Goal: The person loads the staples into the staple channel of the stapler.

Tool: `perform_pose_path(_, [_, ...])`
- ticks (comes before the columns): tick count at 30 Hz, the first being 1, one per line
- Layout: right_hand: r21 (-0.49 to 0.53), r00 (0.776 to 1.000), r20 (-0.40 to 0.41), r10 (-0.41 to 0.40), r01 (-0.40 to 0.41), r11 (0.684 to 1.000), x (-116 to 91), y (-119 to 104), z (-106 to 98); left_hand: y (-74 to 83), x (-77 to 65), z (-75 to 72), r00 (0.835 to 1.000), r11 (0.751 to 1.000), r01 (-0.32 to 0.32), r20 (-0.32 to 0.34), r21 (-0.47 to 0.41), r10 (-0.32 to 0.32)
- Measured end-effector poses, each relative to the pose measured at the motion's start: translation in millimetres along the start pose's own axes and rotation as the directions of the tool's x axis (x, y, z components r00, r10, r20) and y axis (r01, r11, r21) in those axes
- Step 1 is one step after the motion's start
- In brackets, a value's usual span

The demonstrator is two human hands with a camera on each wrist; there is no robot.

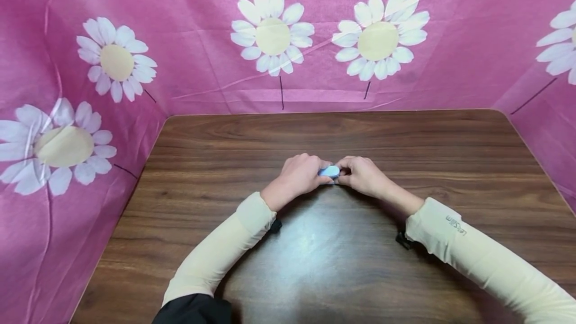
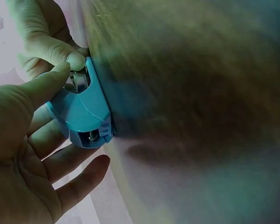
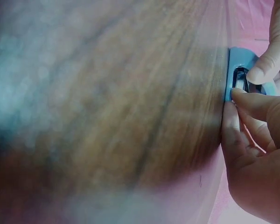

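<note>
A small light-blue mini stapler (image 1: 330,171) with a rounded body is held between both hands, low over the table. My left hand (image 1: 300,174) grips its left end, thumb on one side and fingers behind. My right hand (image 1: 363,176) pinches the right end with its fingertips. In the left wrist view, metal parts show in openings of the stapler (image 2: 81,112), and both thumbs lie close together at the upper one. The right wrist view shows the stapler (image 3: 242,57) beside the tabletop, partly hidden by fingers.
A brown wood-grain table (image 1: 306,274) spreads under the arms. Pink cloth (image 1: 198,24) with large white daisies hangs behind it and at both sides. Dark straps with small devices (image 1: 403,240) sit under the cream sleeves at the wrists.
</note>
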State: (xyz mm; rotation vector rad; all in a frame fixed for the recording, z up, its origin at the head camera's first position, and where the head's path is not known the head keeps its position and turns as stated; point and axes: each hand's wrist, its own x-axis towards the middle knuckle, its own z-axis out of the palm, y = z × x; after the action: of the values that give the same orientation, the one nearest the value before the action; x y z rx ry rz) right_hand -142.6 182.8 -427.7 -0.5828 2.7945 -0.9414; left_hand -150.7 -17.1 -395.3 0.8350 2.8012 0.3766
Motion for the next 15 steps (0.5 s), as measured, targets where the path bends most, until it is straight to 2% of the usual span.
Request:
perform_pose_path(9, [-0.008, 1.0, -0.005, 0.003, -0.004, 1.0, -0.8, -1.8, 0.8, 7.4, 3.8, -0.6, 0.999, 0.995, 0.0, 0.034, 0.102, -0.003])
perform_pose_path(15, [-0.021, 1.0, -0.015, -0.004, 0.004, 1.0, -1.1, -2.5, 1.7, 12.2, 4.2, -2.4, 0.999, 0.992, 0.0, 0.034, 0.129, -0.005])
